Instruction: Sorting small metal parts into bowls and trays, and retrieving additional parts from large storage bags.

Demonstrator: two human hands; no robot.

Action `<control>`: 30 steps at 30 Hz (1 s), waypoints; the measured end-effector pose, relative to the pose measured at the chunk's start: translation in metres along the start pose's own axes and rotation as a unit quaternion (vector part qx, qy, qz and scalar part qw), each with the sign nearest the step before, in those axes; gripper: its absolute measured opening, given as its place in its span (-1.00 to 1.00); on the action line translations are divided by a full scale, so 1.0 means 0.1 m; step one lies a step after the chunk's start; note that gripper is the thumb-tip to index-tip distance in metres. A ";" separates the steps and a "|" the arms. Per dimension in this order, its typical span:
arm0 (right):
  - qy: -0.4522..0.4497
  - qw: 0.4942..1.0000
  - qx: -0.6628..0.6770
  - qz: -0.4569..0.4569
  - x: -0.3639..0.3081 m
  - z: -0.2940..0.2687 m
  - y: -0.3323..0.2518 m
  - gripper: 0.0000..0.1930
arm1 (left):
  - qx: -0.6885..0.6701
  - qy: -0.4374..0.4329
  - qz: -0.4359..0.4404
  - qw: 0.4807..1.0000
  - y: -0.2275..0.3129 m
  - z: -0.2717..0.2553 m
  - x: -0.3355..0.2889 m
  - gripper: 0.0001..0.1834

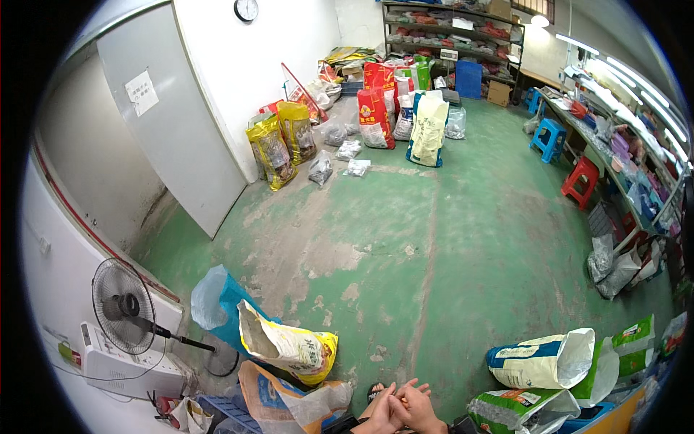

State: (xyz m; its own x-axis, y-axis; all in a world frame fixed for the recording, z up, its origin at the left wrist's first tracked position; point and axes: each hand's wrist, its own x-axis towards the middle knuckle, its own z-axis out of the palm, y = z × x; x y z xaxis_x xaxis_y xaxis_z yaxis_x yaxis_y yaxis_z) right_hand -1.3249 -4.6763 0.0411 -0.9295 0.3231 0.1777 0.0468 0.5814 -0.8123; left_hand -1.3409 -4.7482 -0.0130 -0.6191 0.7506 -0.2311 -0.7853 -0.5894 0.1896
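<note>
At the lower edge, my left hand and my right hand are pressed together in front of me. Their fingers overlap and curl over one another, with a few fingertips poking out on the far side. A small orange speck shows between them, too small to name. Just left of my hands stands an orange-and-white woven sack with an open mouth. To their right lies a green-and-white sack. Part of a sandalled foot shows beside my left hand.
A yellow-and-white sack, a blue sack and a standing fan are at left. A cream-and-blue sack is at right. Several filled sacks stand farther off, near loaded shelves. Stools line a long workbench.
</note>
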 end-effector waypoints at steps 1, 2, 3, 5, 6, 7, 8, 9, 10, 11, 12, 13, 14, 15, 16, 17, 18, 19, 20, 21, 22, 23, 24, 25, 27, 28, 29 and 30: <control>0.012 0.990 -0.118 -0.079 0.14 0.07 0.11 -0.83 | -0.081 -0.085 0.045 0.992 0.02 0.01 0.19 -0.54; 0.013 0.990 -0.117 -0.078 0.32 0.06 0.16 -0.83 | -0.081 -0.084 0.043 0.992 0.12 0.19 0.39 -0.54; -0.002 0.993 -0.088 -0.083 0.54 0.03 0.21 -0.83 | -0.085 0.072 -0.030 0.993 0.31 0.51 0.61 -0.64; -0.004 0.988 -0.076 -0.137 1.03 0.05 0.38 -0.84 | -0.211 0.117 -0.162 0.957 0.73 0.64 1.01 -0.66; -0.003 0.987 -0.073 -0.141 1.34 0.06 0.41 -0.84 | -0.209 0.116 -0.158 0.958 0.83 0.55 1.24 -0.66; -0.016 0.984 -0.018 -0.178 1.67 0.06 0.43 -0.85 | -0.153 0.100 -0.109 0.977 0.90 0.35 1.48 -0.64; -0.032 0.975 0.039 -0.214 1.94 0.07 0.42 -0.83 | -0.098 0.086 -0.058 0.990 0.99 0.08 1.65 -0.62; -0.140 0.979 0.049 -0.140 2.21 0.13 0.56 -0.89 | -0.108 0.070 -0.001 0.992 1.10 -0.53 1.93 -0.62; -0.138 0.980 0.046 -0.137 2.51 0.06 0.61 -0.89 | -0.110 0.068 -0.006 0.992 1.28 -0.14 2.23 -0.62; -0.114 0.979 0.061 -0.156 2.79 -0.04 0.59 -0.89 | -0.081 0.167 -0.038 0.982 1.52 0.57 2.49 -0.67; -0.090 0.977 0.077 -0.179 3.07 -0.14 0.56 -0.90 | -0.050 0.260 -0.067 0.962 1.72 1.00 2.71 -0.72; -0.076 0.974 0.096 -0.191 3.34 -0.22 0.53 -0.92 | -0.029 0.199 -0.094 0.975 1.88 0.93 2.89 -0.72; -0.080 0.972 0.100 -0.195 3.56 -0.31 0.51 -0.92 | -0.030 0.200 -0.087 0.975 2.00 0.84 3.13 -0.72; -0.035 0.978 0.131 -0.156 3.76 -0.41 0.49 -0.92 | -0.042 0.173 -0.119 0.977 2.09 0.77 3.38 -0.75; 0.014 0.980 0.160 -0.113 3.99 -0.48 0.54 -0.93 | -0.051 0.145 -0.156 0.976 2.17 0.76 3.64 -0.76; 0.014 0.980 0.162 -0.113 4.20 -0.50 0.72 -0.93 | -0.012 0.222 -0.155 0.963 2.24 0.95 3.92 -0.77; 0.027 0.984 0.158 -0.080 4.39 -0.51 0.95 -0.94 | 0.073 0.266 -0.166 0.947 2.32 1.16 4.15 -0.74; 0.038 0.986 0.155 -0.045 4.56 -0.56 1.16 -0.95 | 0.080 0.205 -0.200 0.955 2.43 1.06 4.42 -0.70; 0.053 0.981 0.187 0.007 4.79 -0.63 1.32 -0.92 | 0.081 0.144 -0.233 0.958 2.54 1.00 4.68 -0.65; 0.057 0.968 0.231 0.083 4.99 -0.69 1.53 -0.89 | 0.075 0.149 -0.233 0.958 2.64 0.97 4.90 -0.65; 0.066 0.947 0.271 0.160 5.21 -0.77 1.75 -0.87 | 0.104 0.169 -0.209 0.958 2.81 1.06 5.18 -0.63; 0.064 0.947 0.269 0.163 5.49 -0.84 1.95 -0.87 | 0.133 0.186 -0.183 0.956 3.01 1.14 5.45 -0.60; 0.071 0.948 0.250 0.184 5.77 -0.91 2.15 -0.85 | 0.135 0.204 -0.154 0.957 3.19 1.14 5.70 -0.59; 0.079 0.948 0.229 0.208 6.02 -1.00 2.30 -0.84 | 0.132 0.233 -0.126 0.955 3.38 1.15 5.93 -0.59; 0.060 0.946 0.229 0.222 6.65 -1.15 2.48 -0.84 | 0.119 0.255 -0.046 0.958 3.74 1.14 6.31 -0.59; 0.049 0.943 0.230 0.234 6.99 -1.18 2.52 -0.84 | 0.116 0.266 -0.017 0.957 3.95 1.17 6.47 -0.59; 0.039 0.941 0.235 0.241 7.32 -1.20 2.52 -0.84 | 0.111 0.268 -0.014 0.957 4.12 1.19 6.62 -0.59; 0.033 0.941 0.233 0.241 7.70 -1.19 2.51 -0.84 | 0.124 0.278 0.015 0.952 4.30 1.22 6.77 -0.58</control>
State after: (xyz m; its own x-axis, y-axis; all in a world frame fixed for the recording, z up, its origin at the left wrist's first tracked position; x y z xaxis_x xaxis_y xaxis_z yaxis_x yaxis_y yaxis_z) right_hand -1.9850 -4.1931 0.0402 -0.8157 0.5202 -0.2530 0.2779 -0.0311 -0.9601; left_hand -2.0967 -4.4576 0.0284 -0.6030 0.4189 -0.6790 -0.7840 -0.4683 0.4074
